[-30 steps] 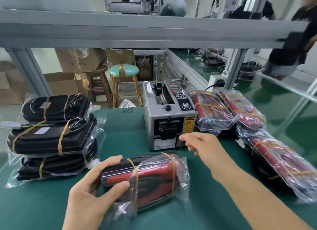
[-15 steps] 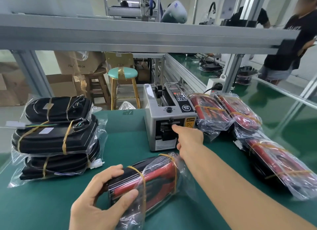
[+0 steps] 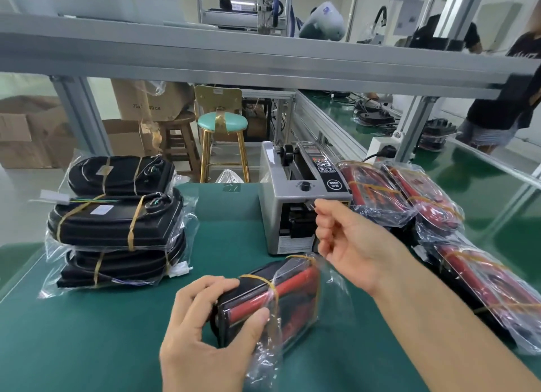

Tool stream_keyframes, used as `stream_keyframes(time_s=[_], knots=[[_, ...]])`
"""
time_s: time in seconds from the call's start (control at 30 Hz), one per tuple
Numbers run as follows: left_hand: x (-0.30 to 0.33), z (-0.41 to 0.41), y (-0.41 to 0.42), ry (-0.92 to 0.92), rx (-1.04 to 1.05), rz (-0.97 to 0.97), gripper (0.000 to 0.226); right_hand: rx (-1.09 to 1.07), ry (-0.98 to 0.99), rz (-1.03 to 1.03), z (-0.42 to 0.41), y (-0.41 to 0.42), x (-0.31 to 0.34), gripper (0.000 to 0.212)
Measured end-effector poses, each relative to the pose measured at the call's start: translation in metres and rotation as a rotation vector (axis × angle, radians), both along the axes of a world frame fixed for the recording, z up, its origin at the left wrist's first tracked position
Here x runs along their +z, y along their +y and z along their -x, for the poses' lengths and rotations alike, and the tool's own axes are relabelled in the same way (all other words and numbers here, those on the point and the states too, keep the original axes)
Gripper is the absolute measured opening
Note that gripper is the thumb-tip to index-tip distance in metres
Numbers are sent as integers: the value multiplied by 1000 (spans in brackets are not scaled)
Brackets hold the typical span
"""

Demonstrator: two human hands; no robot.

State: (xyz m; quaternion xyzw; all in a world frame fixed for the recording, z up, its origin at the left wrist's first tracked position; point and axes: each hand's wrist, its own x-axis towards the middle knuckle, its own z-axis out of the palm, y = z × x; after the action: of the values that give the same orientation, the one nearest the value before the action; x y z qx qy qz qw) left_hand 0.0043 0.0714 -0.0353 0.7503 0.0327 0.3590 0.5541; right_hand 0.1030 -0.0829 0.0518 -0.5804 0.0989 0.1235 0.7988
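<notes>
Pack: a red and black pack (image 3: pixel 289 286) in a clear bag, bound by two yellow bands, lies on the green table (image 3: pixel 117 333) just in front of the tape machine (image 3: pixel 287 186)
Long axis: we see it run from near left to far right, with the far end pointing at the foot of the tape machine and the near end in our left hand
Bag: the loose plastic spills past the pack on its right and near side
Left hand: our left hand (image 3: pixel 205 327) grips the near end of the pack, fingers curled over the top edge, thumb pressed on the front face
Right hand: our right hand (image 3: pixel 351 242) hangs above the far end of the pack, at the mouth of the tape machine, with thumb and forefinger pinching a small strip of tape (image 3: pixel 311 206) and the other fingers curled in
Left of us: black packs (image 3: pixel 117 225) in bags, stacked
Right of us: red packs (image 3: pixel 409 198) in bags, beside the tape machine
</notes>
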Motion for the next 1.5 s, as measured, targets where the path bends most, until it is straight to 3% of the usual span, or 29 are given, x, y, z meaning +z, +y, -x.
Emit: stream_keyframes(time_s=[0.07, 0.17, 0.27, 0.4, 0.73, 1.0, 1.5], knots=[[3, 0, -11, -12, 65, -15, 35, 95, -161, 170, 29, 8, 12, 14], [0, 4, -20, -45, 122, -58, 43, 233, -286, 270, 66, 31, 7, 13], [-2, 9, -17, -59, 131, -46, 44, 170, -304, 380, 81, 43, -14, 16], [-3, 16, -15, -61, 131, -23, 34, 135, -335, 424, 88, 47, -26, 17], [-6, 24, -22, -88, 171, -65, 45, 13, -293, 333, 99, 51, -31, 12], [-1, 24, -24, -102, 192, -73, 38, 3, -344, 454, 104, 50, -36, 7], [-3, 24, -29, -67, 243, -44, 41, 5, -392, 535, 99, 47, -42, 21]])
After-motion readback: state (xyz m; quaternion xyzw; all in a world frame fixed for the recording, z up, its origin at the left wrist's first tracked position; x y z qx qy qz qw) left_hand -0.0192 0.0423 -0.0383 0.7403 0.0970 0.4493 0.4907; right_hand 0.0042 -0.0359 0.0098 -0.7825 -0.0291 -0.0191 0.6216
